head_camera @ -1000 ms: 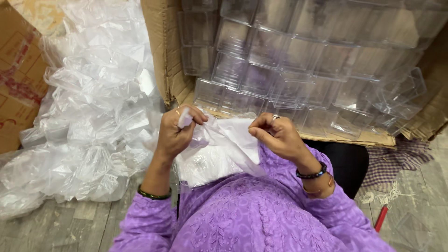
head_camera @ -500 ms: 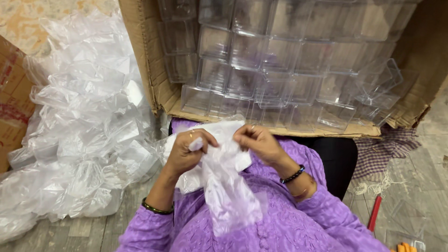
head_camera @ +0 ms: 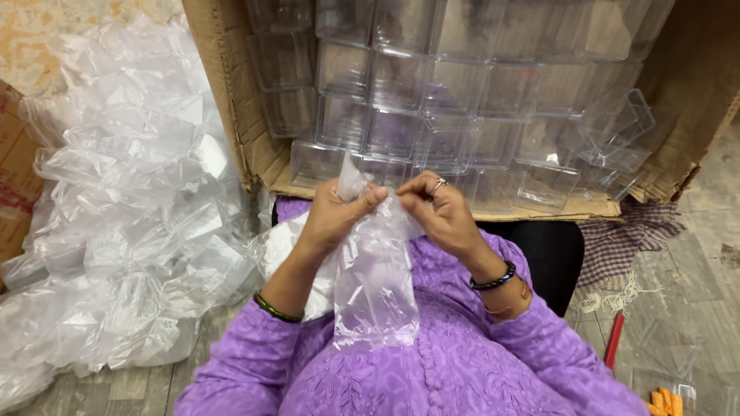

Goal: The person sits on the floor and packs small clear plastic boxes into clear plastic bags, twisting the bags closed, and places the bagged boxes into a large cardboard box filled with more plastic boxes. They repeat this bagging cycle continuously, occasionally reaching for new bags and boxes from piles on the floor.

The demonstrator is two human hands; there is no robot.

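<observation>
Two hands pinch one clear plastic bag at frame centre.
The left hand and right hand each grip the bag's top edge; it hangs down over the purple lap. Clear plastic boxes fill a cardboard carton above; a heap of bags lies left.

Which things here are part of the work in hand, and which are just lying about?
In hand:
- left hand and right hand, both pinching the top of a clear plastic bag
- heap of bagged clear items
- carton stacked with clear plastic boxes

Lying about:
- checked cloth
- red stick
- orange pieces
- string
</observation>
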